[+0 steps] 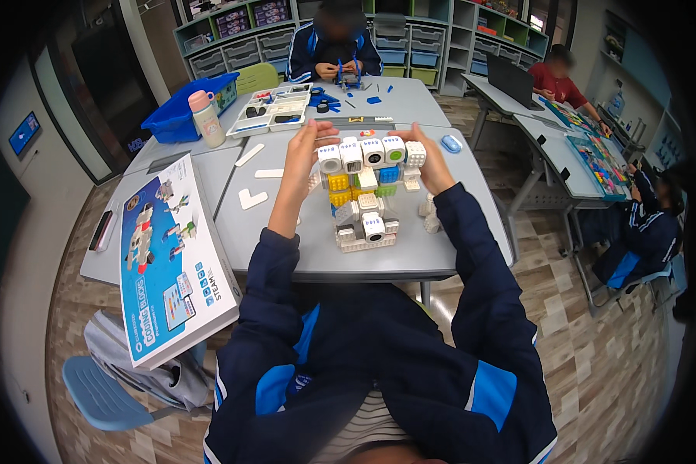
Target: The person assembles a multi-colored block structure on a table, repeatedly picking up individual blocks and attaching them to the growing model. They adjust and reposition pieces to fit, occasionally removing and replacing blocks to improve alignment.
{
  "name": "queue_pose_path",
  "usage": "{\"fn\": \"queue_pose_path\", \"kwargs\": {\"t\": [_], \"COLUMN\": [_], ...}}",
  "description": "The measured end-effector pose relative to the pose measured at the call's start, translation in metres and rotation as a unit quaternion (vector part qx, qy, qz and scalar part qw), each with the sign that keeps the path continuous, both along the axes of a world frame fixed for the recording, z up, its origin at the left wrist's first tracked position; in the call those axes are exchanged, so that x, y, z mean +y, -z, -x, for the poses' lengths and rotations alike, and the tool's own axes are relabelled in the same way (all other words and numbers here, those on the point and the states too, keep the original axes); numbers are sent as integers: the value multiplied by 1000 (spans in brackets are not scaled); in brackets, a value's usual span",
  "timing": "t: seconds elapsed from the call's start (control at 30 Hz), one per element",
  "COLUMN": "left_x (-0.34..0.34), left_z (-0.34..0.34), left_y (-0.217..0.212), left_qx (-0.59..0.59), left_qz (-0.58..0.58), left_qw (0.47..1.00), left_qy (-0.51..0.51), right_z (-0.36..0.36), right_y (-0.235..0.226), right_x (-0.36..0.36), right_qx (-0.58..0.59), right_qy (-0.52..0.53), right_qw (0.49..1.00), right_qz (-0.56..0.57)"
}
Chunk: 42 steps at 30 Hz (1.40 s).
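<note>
Between my hands on the grey table stands an upright model of building blocks. A row of white cubes runs along its top. Yellow, blue and green studded blocks make up its middle, above a white base with one more cube. My left hand is at the left end of the cube row, its fingers stretched out and apart. At the right end my right hand is cupped beside the last cube, fingers raised, partly hidden by the blocks. Whether either palm touches the model I cannot tell. A small white piece stands near my right wrist.
Left of the model lie flat white pieces. A large printed box overhangs the table's left edge. Behind are a pink-lidded bottle, a blue bin and a sorting tray. Opposite, a person handles blue parts.
</note>
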<state>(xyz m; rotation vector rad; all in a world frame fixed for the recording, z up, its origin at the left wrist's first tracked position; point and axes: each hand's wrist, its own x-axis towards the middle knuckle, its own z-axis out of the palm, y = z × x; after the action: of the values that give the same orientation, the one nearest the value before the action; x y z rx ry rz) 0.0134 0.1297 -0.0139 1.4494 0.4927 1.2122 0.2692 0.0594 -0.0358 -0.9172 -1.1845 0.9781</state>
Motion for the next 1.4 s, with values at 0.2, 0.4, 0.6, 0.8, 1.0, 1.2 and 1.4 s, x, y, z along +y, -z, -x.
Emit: {"fn": "queue_pose_path", "kwargs": {"t": [0.2, 0.4, 0.6, 0.8, 1.0, 1.2, 1.4], "left_x": [4, 4, 4, 9, 21, 10, 5], "left_z": [1, -1, -4, -5, -4, -2, 29], "left_y": [-1, -1, 3, 8, 14, 14, 11], "left_qx": [95, 122, 77, 60, 86, 93, 62], "left_qz": [-19, -33, -17, -47, -58, -49, 26], "left_qw": [995, 989, 994, 995, 994, 994, 997], "left_qy": [26, 75, 70, 68, 33, 20, 25], "right_z": [7, 7, 9, 8, 6, 11, 9], "right_y": [10, 13, 11, 17, 20, 12, 7], "right_x": [25, 28, 27, 25, 27, 22, 18], "right_qx": [169, 210, 245, 202, 182, 193, 192], "right_qy": [-162, -145, -156, -114, -91, -95, -110], "right_qw": [969, 959, 949, 968, 976, 972, 969], "right_qz": [84, 121, 126, 91, 75, 91, 112]}}
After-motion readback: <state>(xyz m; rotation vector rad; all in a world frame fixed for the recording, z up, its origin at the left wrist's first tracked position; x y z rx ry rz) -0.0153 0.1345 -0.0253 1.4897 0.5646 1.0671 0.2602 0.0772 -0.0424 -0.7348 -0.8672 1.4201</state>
